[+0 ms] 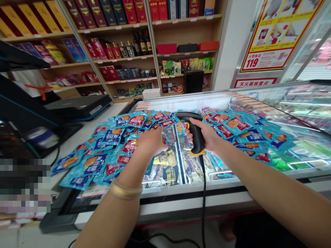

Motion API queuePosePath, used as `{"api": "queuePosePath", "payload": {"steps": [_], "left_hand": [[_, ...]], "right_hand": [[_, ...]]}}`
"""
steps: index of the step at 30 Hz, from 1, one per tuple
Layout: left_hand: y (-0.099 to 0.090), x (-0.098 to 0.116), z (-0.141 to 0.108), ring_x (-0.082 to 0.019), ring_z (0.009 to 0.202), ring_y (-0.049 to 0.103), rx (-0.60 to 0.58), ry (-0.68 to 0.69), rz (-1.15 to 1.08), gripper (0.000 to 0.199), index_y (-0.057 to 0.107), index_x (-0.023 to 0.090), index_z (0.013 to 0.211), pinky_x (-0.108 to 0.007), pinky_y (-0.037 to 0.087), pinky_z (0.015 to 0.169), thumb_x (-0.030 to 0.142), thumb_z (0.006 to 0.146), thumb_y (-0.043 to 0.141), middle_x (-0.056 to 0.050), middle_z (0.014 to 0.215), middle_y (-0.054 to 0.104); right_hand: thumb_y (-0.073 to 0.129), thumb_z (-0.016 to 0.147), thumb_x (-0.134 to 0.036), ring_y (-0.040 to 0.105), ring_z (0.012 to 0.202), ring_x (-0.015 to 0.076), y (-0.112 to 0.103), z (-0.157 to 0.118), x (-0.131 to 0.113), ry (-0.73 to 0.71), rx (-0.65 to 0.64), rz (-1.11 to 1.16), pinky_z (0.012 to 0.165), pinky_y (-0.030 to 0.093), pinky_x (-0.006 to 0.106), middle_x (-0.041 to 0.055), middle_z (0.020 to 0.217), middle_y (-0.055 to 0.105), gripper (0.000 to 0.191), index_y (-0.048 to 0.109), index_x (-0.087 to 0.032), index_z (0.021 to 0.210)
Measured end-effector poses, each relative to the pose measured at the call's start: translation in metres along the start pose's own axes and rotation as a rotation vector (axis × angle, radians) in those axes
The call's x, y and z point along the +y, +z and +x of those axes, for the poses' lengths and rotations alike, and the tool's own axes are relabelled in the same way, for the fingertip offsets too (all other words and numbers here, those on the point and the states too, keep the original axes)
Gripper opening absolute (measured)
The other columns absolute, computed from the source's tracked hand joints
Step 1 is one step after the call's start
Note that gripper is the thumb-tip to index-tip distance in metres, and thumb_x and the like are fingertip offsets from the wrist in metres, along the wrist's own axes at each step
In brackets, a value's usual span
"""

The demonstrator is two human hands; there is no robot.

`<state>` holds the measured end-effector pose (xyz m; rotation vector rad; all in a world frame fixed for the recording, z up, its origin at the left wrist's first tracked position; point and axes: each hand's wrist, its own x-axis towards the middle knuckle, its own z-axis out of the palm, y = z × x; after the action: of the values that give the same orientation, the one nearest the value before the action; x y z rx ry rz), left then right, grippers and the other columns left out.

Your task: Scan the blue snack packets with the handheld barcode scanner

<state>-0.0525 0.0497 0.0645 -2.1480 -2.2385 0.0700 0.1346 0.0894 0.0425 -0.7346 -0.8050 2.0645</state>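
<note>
My right hand (200, 134) is closed around the grip of a black and yellow barcode scanner (198, 137). The scanner's head points left, and its cord hangs down over the freezer's front edge. My left hand (152, 141), with a gold bangle on the wrist, is over the right side of a heap of snack packets (111, 137). Its thumb stands apart from the fingers, whose tips are partly hidden among the packets. These small packets are blue with red or dark blue labels. Right of the scanner lies a second heap of similar packets (240, 129).
Both heaps lie on the glass lid of a chest freezer (165, 203), with packaged goods visible beneath. A black scale (77, 105) stands on the counter at left. Behind are shelves (124, 58) of boxes and bottles. A fire-safety poster (279, 38) hangs on the right.
</note>
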Motion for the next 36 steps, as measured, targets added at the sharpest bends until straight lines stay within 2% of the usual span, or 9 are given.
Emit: {"api": "queuePosePath", "payload": {"steps": [4,6,8,10,12,15,21,30,36], "left_hand": [[0.009,0.002,0.004,-0.037,0.112,0.058,0.150,0.043,-0.284,0.072,0.049,0.022,0.134,-0.047,0.044,0.094,0.030,0.066,0.071,-0.016,0.126,0.060],[0.013,0.005,0.009,-0.034,0.113,0.058,0.250,0.043,-0.546,0.065,0.056,0.022,0.127,-0.043,0.042,0.098,0.027,0.064,0.072,-0.013,0.122,0.063],[0.015,0.009,0.015,-0.031,0.110,0.059,0.281,-0.008,-0.917,0.051,0.062,0.022,0.117,-0.042,0.043,0.099,0.027,0.067,0.070,-0.011,0.114,0.066],[0.016,0.012,0.020,-0.028,0.103,0.063,0.188,-0.112,-1.367,0.036,0.064,0.020,0.109,-0.044,0.047,0.094,0.031,0.075,0.062,-0.010,0.103,0.069],[0.016,0.015,0.024,-0.026,0.093,0.066,0.035,-0.228,-1.774,0.028,0.063,0.018,0.102,-0.047,0.050,0.089,0.033,0.082,0.051,-0.010,0.092,0.069],[0.018,0.014,0.027,-0.024,0.084,0.068,-0.068,-0.331,-2.091,0.026,0.059,0.016,0.100,-0.050,0.052,0.086,0.030,0.085,0.044,-0.010,0.084,0.069],[0.024,0.011,0.033,-0.024,0.086,0.068,-0.039,-0.333,-2.119,0.028,0.059,0.015,0.101,-0.047,0.053,0.085,0.029,0.084,0.041,-0.011,0.090,0.070],[0.024,0.013,0.030,-0.025,0.099,0.067,-0.042,-0.255,-1.868,0.042,0.055,0.022,0.118,-0.046,0.052,0.089,0.042,0.083,0.040,-0.009,0.111,0.069],[0.022,0.016,0.028,-0.025,0.100,0.067,-0.038,-0.283,-1.949,0.042,0.053,0.019,0.122,-0.046,0.052,0.090,0.036,0.085,0.042,-0.009,0.108,0.070]], "right_hand": [[0.049,0.091,-0.034,0.047,0.044,0.0080,-0.001,-0.003,0.001,-0.001,-0.031,-0.016,0.041,0.041,0.018,0.0014,0.057,0.055,0.029,0.059,-0.013,0.074],[0.051,0.090,-0.035,0.046,0.044,0.0081,-0.002,-0.006,0.001,-0.002,-0.031,-0.015,0.041,0.041,0.018,0.0014,0.058,0.054,0.027,0.059,-0.014,0.075],[0.051,0.090,-0.035,0.045,0.044,0.0081,-0.003,-0.009,0.000,-0.007,-0.027,-0.009,0.041,0.041,0.018,0.0014,0.058,0.054,0.027,0.058,-0.014,0.075],[0.051,0.090,-0.035,0.045,0.044,0.0081,-0.002,-0.012,-0.001,-0.009,-0.023,-0.006,0.041,0.041,0.018,0.0013,0.058,0.054,0.027,0.058,-0.014,0.074],[0.052,0.089,-0.036,0.045,0.044,0.0082,-0.002,-0.014,-0.001,-0.004,-0.026,-0.013,0.041,0.041,0.018,0.0011,0.057,0.053,0.027,0.058,-0.014,0.073],[0.054,0.088,-0.037,0.045,0.044,0.0082,-0.001,-0.016,0.000,0.022,-0.040,-0.034,0.041,0.041,0.019,0.0011,0.057,0.054,0.028,0.058,-0.014,0.073],[0.052,0.089,-0.035,0.046,0.046,0.0079,0.000,-0.016,0.003,0.031,-0.077,-0.057,0.043,0.041,0.018,0.0012,0.059,0.054,0.027,0.059,-0.013,0.076],[0.056,0.088,-0.036,0.046,0.045,0.0082,0.003,-0.018,0.002,0.013,-0.058,-0.068,0.041,0.042,0.018,0.0013,0.059,0.055,0.026,0.059,-0.014,0.074],[0.054,0.089,-0.036,0.046,0.045,0.0081,0.003,-0.017,0.002,0.013,-0.056,-0.084,0.041,0.042,0.018,0.0010,0.059,0.054,0.027,0.058,-0.014,0.073]]}}
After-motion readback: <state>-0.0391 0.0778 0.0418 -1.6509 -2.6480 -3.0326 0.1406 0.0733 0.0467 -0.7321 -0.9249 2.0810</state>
